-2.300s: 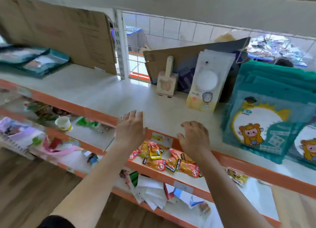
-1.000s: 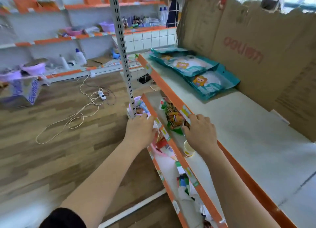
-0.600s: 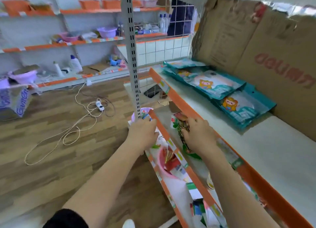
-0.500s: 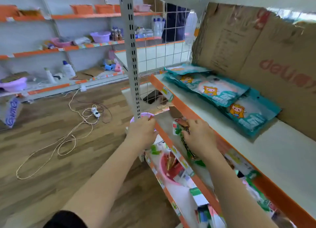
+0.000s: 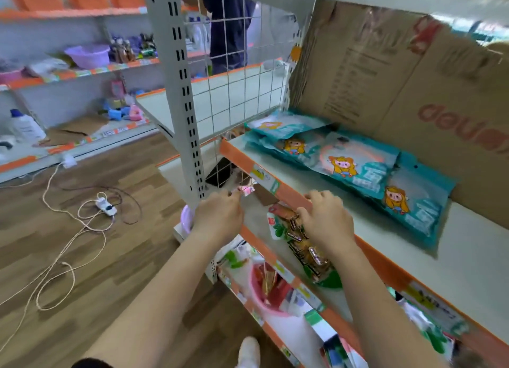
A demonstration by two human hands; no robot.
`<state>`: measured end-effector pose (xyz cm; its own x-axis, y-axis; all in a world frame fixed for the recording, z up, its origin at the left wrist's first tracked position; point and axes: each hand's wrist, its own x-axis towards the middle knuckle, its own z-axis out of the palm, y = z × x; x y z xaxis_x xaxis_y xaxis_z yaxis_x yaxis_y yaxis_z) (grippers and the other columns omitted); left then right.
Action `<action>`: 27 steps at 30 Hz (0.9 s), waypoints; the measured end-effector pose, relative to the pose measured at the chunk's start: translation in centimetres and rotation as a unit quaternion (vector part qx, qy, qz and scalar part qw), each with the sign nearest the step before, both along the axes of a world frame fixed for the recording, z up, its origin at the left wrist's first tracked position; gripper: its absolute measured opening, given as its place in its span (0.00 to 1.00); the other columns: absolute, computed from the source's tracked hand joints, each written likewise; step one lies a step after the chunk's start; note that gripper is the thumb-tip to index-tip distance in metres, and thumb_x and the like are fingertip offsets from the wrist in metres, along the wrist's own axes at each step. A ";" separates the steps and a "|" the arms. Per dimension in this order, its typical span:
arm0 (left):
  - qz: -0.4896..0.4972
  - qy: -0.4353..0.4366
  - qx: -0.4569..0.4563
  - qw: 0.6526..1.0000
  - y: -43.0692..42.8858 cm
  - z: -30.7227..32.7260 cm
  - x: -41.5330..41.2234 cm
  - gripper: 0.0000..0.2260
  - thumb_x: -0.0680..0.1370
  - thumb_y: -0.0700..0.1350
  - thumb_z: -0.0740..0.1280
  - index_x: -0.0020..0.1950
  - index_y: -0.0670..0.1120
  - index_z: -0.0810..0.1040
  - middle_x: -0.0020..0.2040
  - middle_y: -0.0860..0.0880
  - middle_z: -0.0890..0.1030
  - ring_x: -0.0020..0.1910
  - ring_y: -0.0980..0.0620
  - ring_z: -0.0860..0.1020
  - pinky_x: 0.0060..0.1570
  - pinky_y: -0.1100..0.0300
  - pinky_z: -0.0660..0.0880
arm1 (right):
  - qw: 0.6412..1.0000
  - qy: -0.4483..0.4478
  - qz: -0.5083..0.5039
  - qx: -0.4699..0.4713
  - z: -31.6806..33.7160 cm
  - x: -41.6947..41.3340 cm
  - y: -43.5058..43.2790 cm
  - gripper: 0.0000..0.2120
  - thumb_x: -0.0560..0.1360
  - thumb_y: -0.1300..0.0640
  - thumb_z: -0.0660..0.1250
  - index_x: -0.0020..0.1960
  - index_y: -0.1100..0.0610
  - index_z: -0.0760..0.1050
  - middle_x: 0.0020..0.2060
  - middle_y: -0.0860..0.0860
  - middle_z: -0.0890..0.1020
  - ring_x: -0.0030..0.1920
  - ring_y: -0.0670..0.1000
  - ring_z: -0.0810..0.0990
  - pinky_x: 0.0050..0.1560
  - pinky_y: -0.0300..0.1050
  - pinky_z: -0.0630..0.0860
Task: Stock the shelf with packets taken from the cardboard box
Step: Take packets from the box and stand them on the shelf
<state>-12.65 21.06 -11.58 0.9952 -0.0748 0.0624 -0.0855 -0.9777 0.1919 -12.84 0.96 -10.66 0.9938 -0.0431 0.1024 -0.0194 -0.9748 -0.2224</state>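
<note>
My left hand (image 5: 217, 216) is beside the grey upright post (image 5: 181, 97), fingers curled, its tips pinching a small pink packet (image 5: 246, 190) at the wire grid. My right hand (image 5: 327, 220) reaches under the top shelf's orange front edge (image 5: 248, 163) and grips the top of a clear bag of brown snack packets (image 5: 303, 246) lying on the second shelf. Teal packets with a cartoon pig (image 5: 347, 161) lie flat in an overlapping row on the white top shelf (image 5: 413, 260). No cardboard box is in view.
Flattened brown cardboard (image 5: 399, 86) stands as a back wall behind the teal packets. A pink tub (image 5: 264, 298) with red packets sits on a lower shelf. A cable with a power strip (image 5: 104, 205) lies on the wood floor. A person (image 5: 225, 23) stands beyond the wire grid.
My view swung left from the shelf's right part to its left end. Both hands moved from the top shelf's front edge down to the second shelf, the right onto the snack bag.
</note>
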 end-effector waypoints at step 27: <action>-0.140 -0.082 0.147 0.976 -13.4 2.0 25.6 0.13 0.78 0.43 0.59 0.61 0.42 0.69 0.56 0.44 0.74 0.55 0.44 0.73 0.39 0.57 0.64 | 0.949 0.071 -0.294 0.091 1.0 16.4 -10.0 0.29 0.75 0.40 0.63 0.71 0.50 0.62 0.71 0.57 0.59 0.69 0.66 0.59 0.66 0.58 0.63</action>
